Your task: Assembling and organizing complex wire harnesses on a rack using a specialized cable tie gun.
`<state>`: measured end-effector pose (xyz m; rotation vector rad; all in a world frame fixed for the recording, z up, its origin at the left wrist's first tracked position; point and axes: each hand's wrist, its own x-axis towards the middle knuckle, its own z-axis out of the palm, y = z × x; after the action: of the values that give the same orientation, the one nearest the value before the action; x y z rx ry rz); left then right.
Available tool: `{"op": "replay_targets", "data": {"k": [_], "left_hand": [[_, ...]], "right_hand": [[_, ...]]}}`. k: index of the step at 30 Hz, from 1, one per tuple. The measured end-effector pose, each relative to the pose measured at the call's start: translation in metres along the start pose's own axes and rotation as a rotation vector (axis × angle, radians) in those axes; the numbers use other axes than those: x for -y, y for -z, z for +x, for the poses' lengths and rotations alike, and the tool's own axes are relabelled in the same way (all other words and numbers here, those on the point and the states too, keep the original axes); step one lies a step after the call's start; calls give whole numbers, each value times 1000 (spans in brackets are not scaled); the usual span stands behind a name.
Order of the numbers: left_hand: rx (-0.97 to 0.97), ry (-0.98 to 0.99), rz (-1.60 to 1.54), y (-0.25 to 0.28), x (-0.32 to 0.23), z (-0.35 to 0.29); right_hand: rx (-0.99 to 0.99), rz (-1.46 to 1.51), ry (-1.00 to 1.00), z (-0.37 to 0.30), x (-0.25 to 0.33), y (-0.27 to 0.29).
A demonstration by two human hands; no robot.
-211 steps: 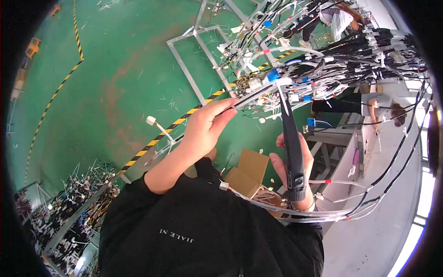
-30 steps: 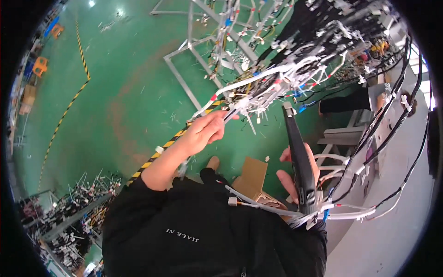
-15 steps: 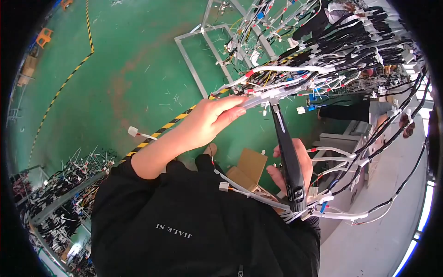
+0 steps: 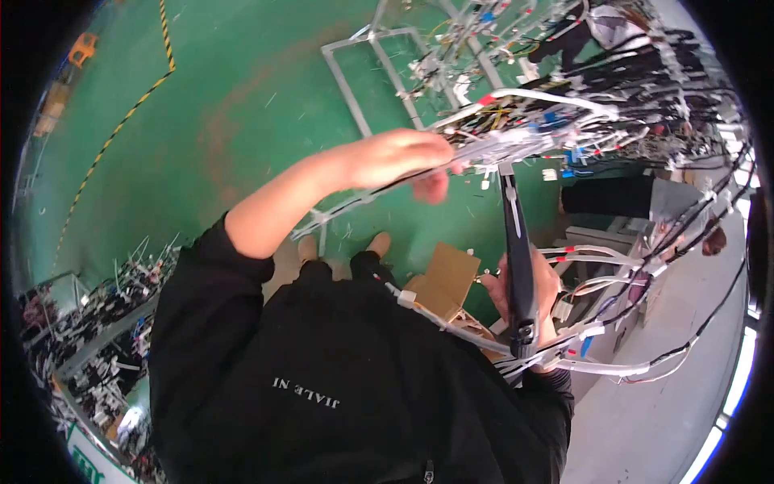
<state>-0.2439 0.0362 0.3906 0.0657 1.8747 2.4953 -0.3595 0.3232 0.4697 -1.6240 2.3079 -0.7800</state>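
Note:
My left hand [image 4: 395,157] lies over a grey-and-white wire bundle [image 4: 504,145], its fingers curled around it and partly blurred. My right hand [image 4: 542,286] is closed around a long black cable-tie gun [image 4: 520,258], which stands nearly upright in the picture. The gun's narrow nose touches the underside of the bundle, just right of my left hand. Below its knobbed rear end run white-sleeved wires, one ending in a white connector [image 4: 406,298]. Most of my right fingers are hidden behind the gun.
Dense black harnesses [image 4: 645,81] hang at upper right, near a grey metal frame [image 4: 347,81]. An open cardboard box [image 4: 451,270] sits on the green floor by my feet. More wires [image 4: 105,339] fill a rack at lower left. Another person [image 4: 677,198] is at far right.
My left hand has gone from pinching the bundle with its fingertips to lying over it, a little higher. The gun has shifted slightly right, still in my right hand.

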Motion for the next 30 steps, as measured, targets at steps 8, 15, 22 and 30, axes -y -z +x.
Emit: {"op": "replay_targets", "data": {"k": [8, 15, 22, 30], "left_hand": [[31, 114, 470, 26, 62, -76], [6, 569, -208, 6, 114, -168], [-121, 304, -340, 15, 116, -198], [-584, 134, -162, -1, 42, -194]], "right_hand": [[188, 370, 164, 56, 26, -73], [79, 660, -187, 53, 48, -90], [-195, -184, 254, 50, 49, -105], [350, 445, -20, 21, 90, -116]]}}
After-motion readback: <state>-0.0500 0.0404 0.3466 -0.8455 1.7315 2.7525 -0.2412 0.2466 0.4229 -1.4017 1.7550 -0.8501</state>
